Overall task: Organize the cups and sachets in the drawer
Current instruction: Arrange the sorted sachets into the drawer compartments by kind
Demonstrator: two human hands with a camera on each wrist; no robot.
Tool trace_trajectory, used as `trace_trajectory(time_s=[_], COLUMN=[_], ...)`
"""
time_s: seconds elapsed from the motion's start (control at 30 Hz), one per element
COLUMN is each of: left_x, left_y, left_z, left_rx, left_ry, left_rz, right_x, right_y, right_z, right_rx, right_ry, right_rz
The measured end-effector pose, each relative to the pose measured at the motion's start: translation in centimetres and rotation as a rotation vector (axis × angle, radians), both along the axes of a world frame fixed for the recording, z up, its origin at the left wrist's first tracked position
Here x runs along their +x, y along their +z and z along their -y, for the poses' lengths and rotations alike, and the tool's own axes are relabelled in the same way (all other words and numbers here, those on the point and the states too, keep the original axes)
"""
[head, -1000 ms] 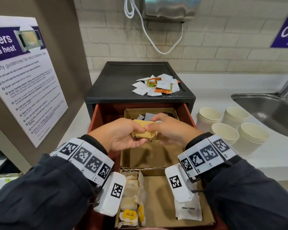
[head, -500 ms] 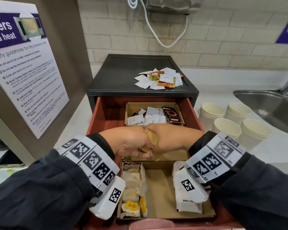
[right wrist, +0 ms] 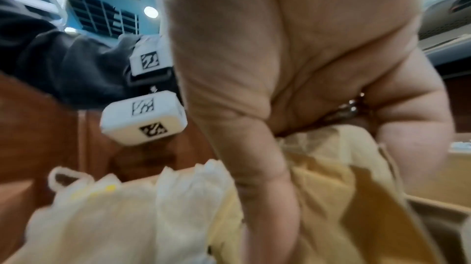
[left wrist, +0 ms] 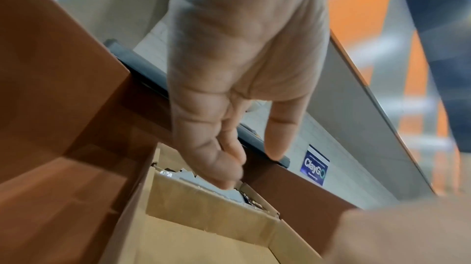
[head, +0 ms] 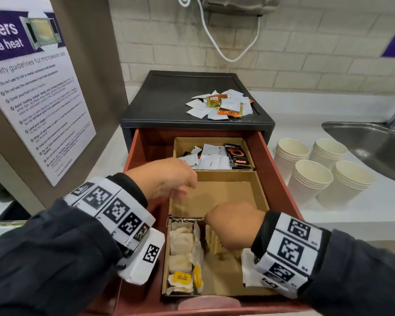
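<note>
White countertop [head: 363, 215] against a pale brick wall [head: 306, 42], with a dark cabinet [head: 169, 96] sitting on it and its reddish drawer [head: 281, 176] pulled open, so everything below is placed relative to that drawer. Inside it are three cardboard trays: the back tray [head: 180, 144] holds white sachets [head: 212, 161] and a black packet [head: 237, 156], the middle tray [head: 259, 192] shows bare cardboard, and the front tray [head: 165, 265] has a row of tea bags [head: 180, 240] down its left side plus a yellow tag [head: 181, 276] near the front. Right hand [head: 233, 226] is down in the front tray, fingers curled round a stack of tan sachets [head: 214, 241] just right of the tea bags; the right wrist view shows that same hand [right wrist: 293, 67] gripping the yellowish packets [right wrist: 331, 167], blurry though. Left hand [head: 167, 176] hangs over the drawer's left side by the divider between back and middle trays, and in the left wrist view the hand [left wrist: 242, 56] has loose, mostly straight fingers [left wrist: 224, 167] holding nothing. More loose sachets [head: 221, 106] lie piled on top of the cabinet, behind the drawer. Four stacks of paper cups [head: 324, 172] stand on the counter right of the drawer, with a steel sink [head: 363, 142] beyond them. A microwave safety poster [head: 37, 99] hangs left of the drawer.
</note>
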State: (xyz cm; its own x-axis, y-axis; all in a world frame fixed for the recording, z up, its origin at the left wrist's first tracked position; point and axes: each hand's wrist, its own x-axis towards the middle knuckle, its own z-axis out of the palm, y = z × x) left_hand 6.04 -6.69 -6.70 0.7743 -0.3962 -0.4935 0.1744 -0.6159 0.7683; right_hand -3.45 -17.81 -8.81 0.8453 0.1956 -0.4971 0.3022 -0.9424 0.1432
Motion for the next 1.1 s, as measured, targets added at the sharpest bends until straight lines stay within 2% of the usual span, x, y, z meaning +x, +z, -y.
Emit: trace_trajectory(time_s=[0.1,0.17,0.3,0.4,0.47,0.57,0.67,0.8,0.97,1.1], left_x=[0.6,0.7,0.9,1.0,1.0,1.2,1.4,1.6,1.7,1.8], left_y=[0.1,-0.4,-1.4,-1.9,-2.1,-2.4,-2.7,-2.8,-2.9,-2.9], left_z=[0.0,0.1,0.2,0.3,0.4,0.6,0.6,0.7,0.2,-0.1], left_rx=[-0.005,0.033,0.099,0.121,0.122,0.121,0.139,0.152,0.094,0.048], left_ry=[0.143,0.181,0.202,0.195,0.186,0.186,0.190,0.196,0.205,0.218], left_rz=[0.056,0.071,0.015,-0.018,-0.022,-0.022,-0.026,-0.023,-0.061,-0.095], right_x=[-0.5,-0.6,-0.3,0.1,0.3,0.5,0.8,1.0,1.4,1.5], right_y=[-0.6,-0.9,-1.0,-0.9,-1.2,-1.4,-1.4,-1.8,-2.3,-2.0], right_z=[-0.3,-0.6,-0.6,-0.1,0.1,0.2,0.6,0.7,0.7,0.7], right_rx=[-0.031,-0.034,-0.053,-0.063,-0.025,0.077,0.116,0.071,0.033,0.057], right_ry=[0.043,0.039,0.041,-0.012,-0.048,-0.010,0.021,0.033,0.107,0.080], right_rz=[0.045,0.101,0.222,0.241,0.255,0.274,0.242,0.133,0.087,0.058])
